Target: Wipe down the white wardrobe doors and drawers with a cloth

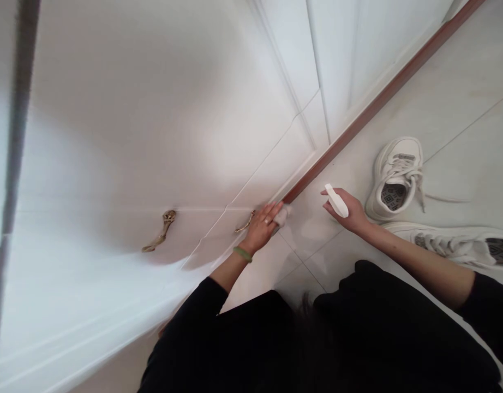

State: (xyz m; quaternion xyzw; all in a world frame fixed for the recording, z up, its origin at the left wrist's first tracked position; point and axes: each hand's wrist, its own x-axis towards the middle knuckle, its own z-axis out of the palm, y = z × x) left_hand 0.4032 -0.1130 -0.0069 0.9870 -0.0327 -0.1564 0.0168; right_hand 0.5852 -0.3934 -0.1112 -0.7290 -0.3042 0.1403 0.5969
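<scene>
Black-clad legs (390, 327) bottom; white cabinet (132, 136) fills left. Right hand (352, 210), right of center, grips white sprayer-like object (336, 201); left hand (260, 225), center, flat over whitish cloth (281, 215) at cabinet base. Work seems underway; done/left unclear.

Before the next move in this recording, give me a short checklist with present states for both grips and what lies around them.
1. Left grip on the pale cloth, by the brown strip: ok.
2. Right grip around the white object: ok.
3. Type of white object: cannot tell; perhaps a spray head.
4. Left grip clear of the nearby handle: cannot tell; they look close.
5. Shoelace off the floor: not ok; one end trails there.
</scene>
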